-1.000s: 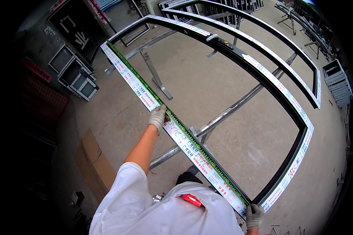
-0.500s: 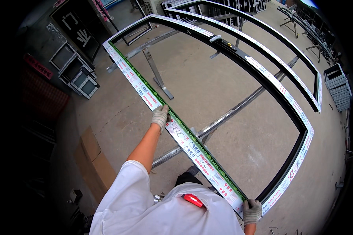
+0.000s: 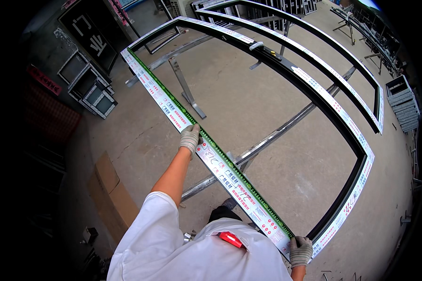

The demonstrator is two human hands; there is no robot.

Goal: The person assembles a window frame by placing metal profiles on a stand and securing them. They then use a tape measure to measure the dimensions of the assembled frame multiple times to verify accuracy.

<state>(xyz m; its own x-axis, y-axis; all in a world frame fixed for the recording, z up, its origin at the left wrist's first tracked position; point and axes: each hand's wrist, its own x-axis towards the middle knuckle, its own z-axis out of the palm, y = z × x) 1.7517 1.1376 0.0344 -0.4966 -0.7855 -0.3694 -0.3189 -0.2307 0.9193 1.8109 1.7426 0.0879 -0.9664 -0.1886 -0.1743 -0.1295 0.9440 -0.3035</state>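
Two-handed, holds the green measuring tape (image 3: 249, 186) along the inner edge of the window frame's (image 3: 359, 184) near rail (image 3: 226, 174), with the left hand (image 3: 191, 138) gripping that edge midway and the right hand (image 3: 300, 252) gripping the tape by the near-right corner. Best keep it flat, taut and straight. Cannot see beneath either grip; cannot make out the far end's seating.

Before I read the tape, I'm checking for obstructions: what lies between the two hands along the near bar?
The head view shows only the green tape along the labelled bar between left hand and right hand.
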